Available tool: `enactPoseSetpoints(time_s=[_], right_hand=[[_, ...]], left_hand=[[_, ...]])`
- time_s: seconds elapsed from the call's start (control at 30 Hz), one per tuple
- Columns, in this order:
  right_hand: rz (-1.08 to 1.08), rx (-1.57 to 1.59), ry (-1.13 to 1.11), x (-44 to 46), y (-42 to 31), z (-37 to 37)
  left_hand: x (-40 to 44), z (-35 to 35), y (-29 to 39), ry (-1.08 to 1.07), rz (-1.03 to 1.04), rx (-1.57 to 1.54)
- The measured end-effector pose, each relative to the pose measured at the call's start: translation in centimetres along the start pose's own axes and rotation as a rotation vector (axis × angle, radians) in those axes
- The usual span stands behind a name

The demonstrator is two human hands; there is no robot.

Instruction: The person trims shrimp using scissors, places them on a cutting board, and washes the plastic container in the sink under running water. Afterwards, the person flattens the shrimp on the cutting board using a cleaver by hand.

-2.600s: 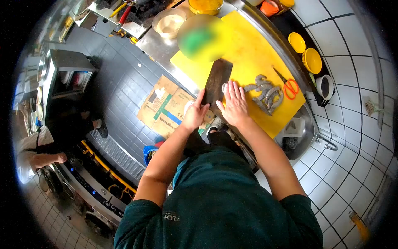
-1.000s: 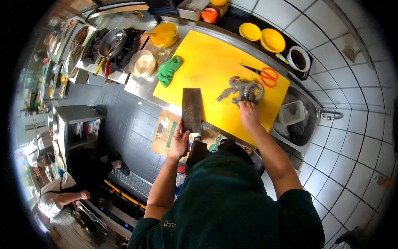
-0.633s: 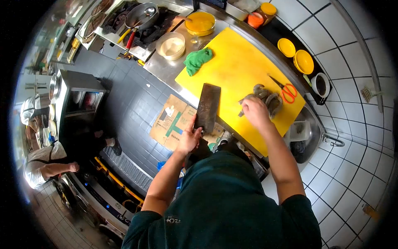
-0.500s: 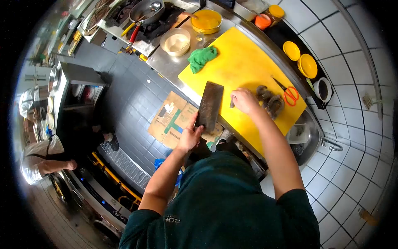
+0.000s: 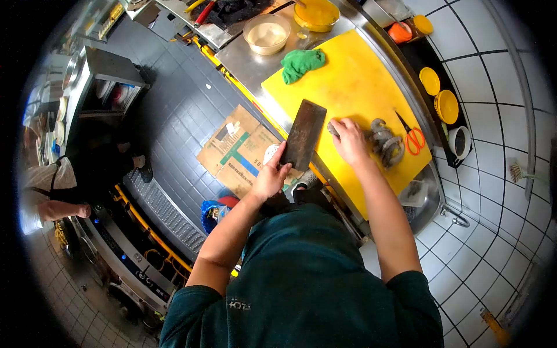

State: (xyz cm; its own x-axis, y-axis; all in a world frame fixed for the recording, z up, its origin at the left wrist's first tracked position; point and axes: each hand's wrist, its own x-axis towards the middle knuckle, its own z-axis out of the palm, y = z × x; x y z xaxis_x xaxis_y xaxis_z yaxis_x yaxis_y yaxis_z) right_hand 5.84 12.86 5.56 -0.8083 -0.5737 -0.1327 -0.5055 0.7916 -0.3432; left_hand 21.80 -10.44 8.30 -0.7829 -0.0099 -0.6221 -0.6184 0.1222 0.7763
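Note:
My left hand (image 5: 271, 178) is closed on the handle of a cleaver (image 5: 304, 134). Its broad dark blade points up and away, over the near left edge of the yellow cutting board (image 5: 354, 75). Above the board, my right hand (image 5: 349, 142) pinches a small grey shrimp (image 5: 333, 129) just right of the blade. A heap of grey raw shrimp (image 5: 386, 144) lies to the right of that hand. Beside the heap rest scissors (image 5: 414, 140) with orange handles. A crumpled green cloth (image 5: 303, 64) sits at the board's far left corner.
Beyond the board stand a pale bowl (image 5: 266, 36) and a bowl of yellow liquid (image 5: 317, 15). Yellow lids (image 5: 447, 107) line the wall shelf. A sink (image 5: 428, 200) is at the right. Flattened cardboard (image 5: 237, 152) covers some floor; another person (image 5: 58, 185) is at the left.
The head view has shifted, so the stove shows less. My right hand has turned, with its fingers around the shrimp now more visible. The cleaver stays in my left hand.

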Motion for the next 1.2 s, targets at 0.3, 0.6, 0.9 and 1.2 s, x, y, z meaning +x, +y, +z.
enactPoseSetpoints(time_s=[0.3, 0.6, 0.9, 1.2], right_hand=[[0.05, -0.19, -0.046, -1.6, -3.2, 1.4], [0.136, -0.144, -0.11, -1.3, -4.0, 2.2], [0.13, -0.132, -0.073, -1.6, -3.4, 3.1], [0.108, -0.1, -0.043, -1.6, -3.5, 2.8]], left_hand=[[0.3, 1.1, -1.5, -0.036, -0.006, -0.115], [1.3, 2.2, -2.7, 0.001, -0.006, -0.067], [5.1, 2.2, 0.4, 0.029, 0.051, 0.055], [2.9, 1.8, -3.2, 0.065, 0.214, 0.166]])
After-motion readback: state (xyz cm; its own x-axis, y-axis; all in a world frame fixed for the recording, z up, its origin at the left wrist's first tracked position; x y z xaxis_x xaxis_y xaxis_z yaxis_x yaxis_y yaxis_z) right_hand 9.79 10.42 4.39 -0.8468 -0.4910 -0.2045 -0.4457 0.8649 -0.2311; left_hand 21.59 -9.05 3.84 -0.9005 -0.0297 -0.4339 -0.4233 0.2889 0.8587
